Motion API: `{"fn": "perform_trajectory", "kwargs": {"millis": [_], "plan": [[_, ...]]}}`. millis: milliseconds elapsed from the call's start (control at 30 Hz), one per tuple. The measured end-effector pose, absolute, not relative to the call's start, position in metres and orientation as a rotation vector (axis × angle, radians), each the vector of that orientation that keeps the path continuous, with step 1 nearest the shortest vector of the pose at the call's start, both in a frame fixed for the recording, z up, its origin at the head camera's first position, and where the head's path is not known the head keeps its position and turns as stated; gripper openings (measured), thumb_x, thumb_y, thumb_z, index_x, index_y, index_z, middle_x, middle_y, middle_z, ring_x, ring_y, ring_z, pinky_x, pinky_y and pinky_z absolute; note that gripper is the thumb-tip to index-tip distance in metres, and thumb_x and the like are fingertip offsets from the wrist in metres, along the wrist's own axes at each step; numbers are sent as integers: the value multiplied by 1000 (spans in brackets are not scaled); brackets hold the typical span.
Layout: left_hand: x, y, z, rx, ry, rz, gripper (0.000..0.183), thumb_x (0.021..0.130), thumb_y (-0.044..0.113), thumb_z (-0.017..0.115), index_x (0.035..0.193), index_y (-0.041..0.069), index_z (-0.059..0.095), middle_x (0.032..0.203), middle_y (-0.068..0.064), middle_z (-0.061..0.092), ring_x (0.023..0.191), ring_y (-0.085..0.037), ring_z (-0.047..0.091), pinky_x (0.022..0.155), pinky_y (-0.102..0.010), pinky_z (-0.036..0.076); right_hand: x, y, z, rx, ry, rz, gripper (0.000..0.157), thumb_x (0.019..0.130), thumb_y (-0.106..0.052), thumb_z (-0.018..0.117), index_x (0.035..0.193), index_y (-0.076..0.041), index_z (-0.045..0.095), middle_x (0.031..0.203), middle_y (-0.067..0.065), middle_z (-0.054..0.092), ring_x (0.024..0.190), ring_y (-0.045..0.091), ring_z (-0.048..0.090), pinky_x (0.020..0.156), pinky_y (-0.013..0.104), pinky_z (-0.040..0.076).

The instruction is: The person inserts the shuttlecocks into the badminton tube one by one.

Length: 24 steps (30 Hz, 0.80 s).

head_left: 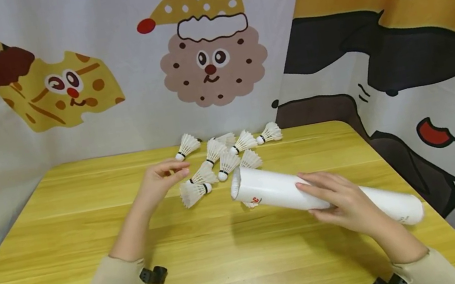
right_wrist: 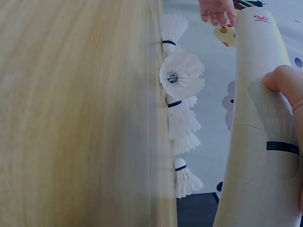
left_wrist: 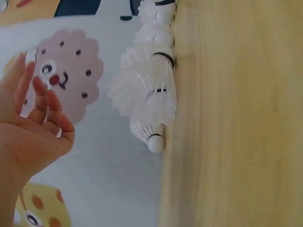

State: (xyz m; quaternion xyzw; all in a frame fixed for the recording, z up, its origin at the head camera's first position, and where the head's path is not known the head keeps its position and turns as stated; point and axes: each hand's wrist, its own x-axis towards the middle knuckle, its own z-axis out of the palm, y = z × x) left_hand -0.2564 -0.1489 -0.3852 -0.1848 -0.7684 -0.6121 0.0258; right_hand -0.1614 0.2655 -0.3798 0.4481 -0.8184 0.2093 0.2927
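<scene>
My right hand [head_left: 342,198] grips a white shuttlecock tube [head_left: 272,187] around its middle, held tilted over the table with its open end toward the upper left. In the right wrist view the tube [right_wrist: 258,113] shows a printed shuttlecock and a small red logo. My left hand [head_left: 161,181] is raised left of the pile, its fingers loosely bent and nothing between them, as the left wrist view also shows. Several white feather shuttlecocks [head_left: 228,161] lie heaped beyond the tube's mouth. One shuttlecock [head_left: 187,145] is just past my left fingertips; another [head_left: 195,192] lies below them.
The wooden table [head_left: 89,237] reaches back to a white curtain [head_left: 138,127] with cartoon prints. A shuttlecock [head_left: 269,132] sits at the far edge, right of the heap. Part of one more shuttlecock [head_left: 249,204] shows below the tube. Small black devices [head_left: 154,275] are worn at both wrists.
</scene>
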Motion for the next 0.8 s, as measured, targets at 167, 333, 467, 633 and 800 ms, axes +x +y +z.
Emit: {"fn": "perform_trajectory", "kwargs": {"millis": [167,333,467,633,800], "plan": [[-263,-161,-394,-494,-2456,-1892,31,89,13,69,115,-4,66,117,-8,63,96,-18,54,71,-26,43,-161,266,-381,1193,-2183,561,45,95,-39,56,127,-9,62,131,11,57,112,30,55,102,25,32],[-268,-168,-402,-466,-2532,-1845,33,90,19,69,117,0,67,121,-16,62,102,-21,55,79,-29,45,-161,266,-381,1193,-2192,564,45,95,-40,56,128,-9,62,131,11,57,112,29,54,102,24,31],[-271,-174,-409,-457,-2562,-1851,33,90,14,69,118,-3,65,118,-22,61,100,-22,54,82,-36,46,-161,266,-381,1200,-2189,570,45,95,-40,56,128,-8,62,131,11,57,112,29,54,102,24,32],[-273,-179,-414,-470,-2665,-1794,32,88,13,70,116,-1,67,106,-18,65,95,-23,55,81,-40,46,-162,265,-380,1204,-2177,574,45,95,-39,57,127,-8,63,130,11,57,111,29,55,101,24,32],[-276,-179,-418,-506,-2755,-1741,34,87,15,72,117,-1,67,100,-11,66,93,-24,56,76,-34,46,-162,265,-380,1204,-2184,573,45,95,-39,56,127,-9,62,130,11,57,112,28,55,101,24,33]]}}
